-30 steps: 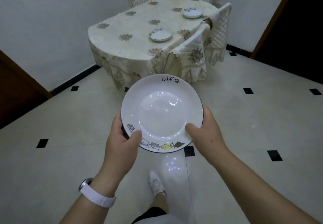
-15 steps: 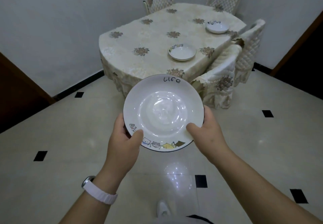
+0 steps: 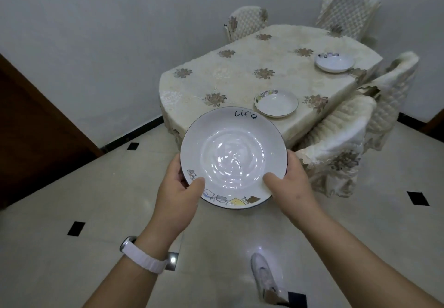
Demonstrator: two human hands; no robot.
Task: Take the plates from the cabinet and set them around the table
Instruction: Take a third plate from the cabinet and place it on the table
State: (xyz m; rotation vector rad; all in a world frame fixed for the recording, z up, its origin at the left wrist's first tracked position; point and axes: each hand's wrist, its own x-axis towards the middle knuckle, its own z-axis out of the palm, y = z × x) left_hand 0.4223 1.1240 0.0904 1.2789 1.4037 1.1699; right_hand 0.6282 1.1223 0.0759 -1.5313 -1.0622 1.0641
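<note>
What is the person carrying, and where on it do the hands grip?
A white plate marked "Life". The left hand and the right hand grip its rim on opposite sides, thumbs resting on top.

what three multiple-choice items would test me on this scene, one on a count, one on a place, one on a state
1. How many plates lie on the table? A one, B two, C four
2. Where is the "life" plate? A on a chair, B on the table, C held over the floor
3. How is the left hand? A hanging empty, B pointing at the table, C gripping the plate's rim

1 B: a near plate and a far plate rest there.
2 C: the left hand and right hand hold it short of the table.
3 C: its thumb curls over the rim.
</note>
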